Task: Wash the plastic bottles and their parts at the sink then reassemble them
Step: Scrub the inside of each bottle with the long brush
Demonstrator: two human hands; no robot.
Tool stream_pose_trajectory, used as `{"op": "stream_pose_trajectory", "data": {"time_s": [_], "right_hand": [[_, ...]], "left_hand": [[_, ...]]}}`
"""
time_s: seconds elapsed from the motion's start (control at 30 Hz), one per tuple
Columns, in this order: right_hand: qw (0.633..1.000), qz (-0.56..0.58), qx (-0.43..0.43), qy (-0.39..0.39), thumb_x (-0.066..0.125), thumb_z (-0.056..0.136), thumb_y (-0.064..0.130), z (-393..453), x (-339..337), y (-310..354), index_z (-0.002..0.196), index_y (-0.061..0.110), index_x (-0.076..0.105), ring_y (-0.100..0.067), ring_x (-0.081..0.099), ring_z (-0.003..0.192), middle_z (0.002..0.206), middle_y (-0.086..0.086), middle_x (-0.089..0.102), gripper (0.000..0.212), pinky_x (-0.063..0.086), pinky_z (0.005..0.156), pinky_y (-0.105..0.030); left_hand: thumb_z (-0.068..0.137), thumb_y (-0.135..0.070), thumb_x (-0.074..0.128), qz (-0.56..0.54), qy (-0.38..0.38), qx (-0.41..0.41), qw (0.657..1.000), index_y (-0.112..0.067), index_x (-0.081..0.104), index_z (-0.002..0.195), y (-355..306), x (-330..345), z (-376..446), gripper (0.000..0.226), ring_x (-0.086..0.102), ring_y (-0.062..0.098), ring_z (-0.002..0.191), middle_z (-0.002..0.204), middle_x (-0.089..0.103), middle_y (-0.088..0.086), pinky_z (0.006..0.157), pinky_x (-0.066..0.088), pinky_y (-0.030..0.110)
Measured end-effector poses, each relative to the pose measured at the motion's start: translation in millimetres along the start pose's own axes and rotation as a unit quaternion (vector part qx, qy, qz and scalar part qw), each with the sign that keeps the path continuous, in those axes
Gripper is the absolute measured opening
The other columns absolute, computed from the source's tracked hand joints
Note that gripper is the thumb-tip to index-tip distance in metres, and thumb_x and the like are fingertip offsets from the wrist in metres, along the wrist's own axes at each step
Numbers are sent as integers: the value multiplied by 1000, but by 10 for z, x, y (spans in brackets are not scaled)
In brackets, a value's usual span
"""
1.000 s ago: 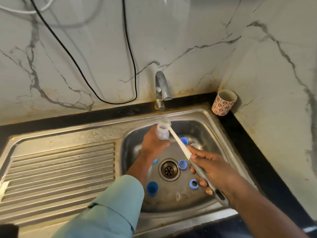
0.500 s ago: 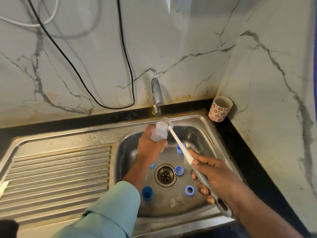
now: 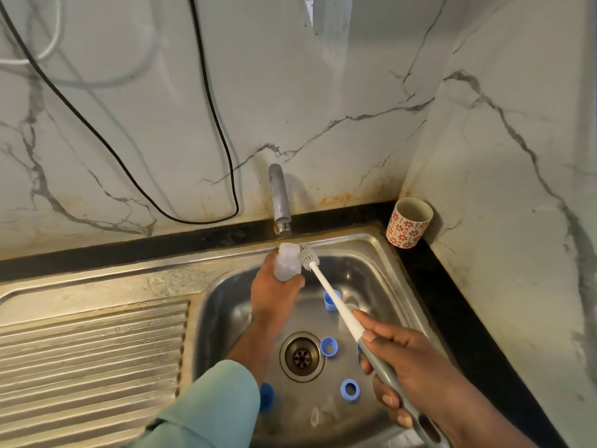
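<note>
1. The ribbed steel draining board (image 3: 90,360) fills the 9 o'clock side, bare, with a marble wall (image 3: 161,124) and a black cable (image 3: 206,92) behind it.
2. The left hand (image 3: 274,292) grips a small clear bottle (image 3: 286,261) just under the tap (image 3: 279,198), above the sink (image 3: 226,305).
3. The right hand (image 3: 410,363) grips the brush (image 3: 326,289), its bristles touching the bottle's side.
4. Blue caps (image 3: 329,346) lie around the drain (image 3: 302,356).
5. A patterned cup (image 3: 408,223) stands in the 2 o'clock corner on the black bench (image 3: 458,318).
</note>
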State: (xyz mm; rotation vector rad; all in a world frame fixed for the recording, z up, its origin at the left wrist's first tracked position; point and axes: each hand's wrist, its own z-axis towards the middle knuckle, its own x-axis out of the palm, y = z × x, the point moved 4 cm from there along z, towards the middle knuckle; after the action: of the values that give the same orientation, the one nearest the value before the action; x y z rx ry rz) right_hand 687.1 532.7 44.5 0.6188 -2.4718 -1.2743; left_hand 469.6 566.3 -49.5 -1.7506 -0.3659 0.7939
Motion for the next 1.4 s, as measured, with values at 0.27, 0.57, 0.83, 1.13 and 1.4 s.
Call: {"op": "stream_pose_trajectory", "data": {"time_s": [0.27,0.57,0.83,1.13,1.4], "right_hand": [[999,32,20,-4,51,99,18,154,-57,-36,114,39,66,-13,44,39,80,-15,58,30,36,34,-21],[999,39,6,-10,47,102,14,266,90,-39,126,32,62,-11,40,39,74,-11,54,33,33,34,-19],[999,25,28,-26,47,102,16,447,187,-110,131,26,58,-10,41,40,75,-11,54,32,33,33,-19],[995,71,61,-28,47,102,15,478,219,-312,134,26,56,-9,41,39,74,-10,53,34,33,33,-18],[995,73,73,-9,48,102,17,428,227,-400,134,27,56,-9,42,41,76,-10,52,34,34,34,-19]], "left_hand": [[81,-13,76,46,45,5,998,-32,45,143,69,0,115,72,54,5,85,105,54,-13,63,44,9],[78,-18,80,141,31,30,989,-27,47,143,51,-95,179,73,48,11,103,126,59,-1,87,40,26],[84,-20,76,256,52,55,964,-24,47,140,32,-129,103,64,57,28,120,131,60,5,98,46,37],[92,-24,67,330,88,79,936,-18,53,133,210,3,26,43,56,18,95,116,63,6,81,46,28],[85,-25,72,364,75,72,926,-25,50,137,340,-73,58,57,63,30,108,121,65,8,91,55,43]]}}
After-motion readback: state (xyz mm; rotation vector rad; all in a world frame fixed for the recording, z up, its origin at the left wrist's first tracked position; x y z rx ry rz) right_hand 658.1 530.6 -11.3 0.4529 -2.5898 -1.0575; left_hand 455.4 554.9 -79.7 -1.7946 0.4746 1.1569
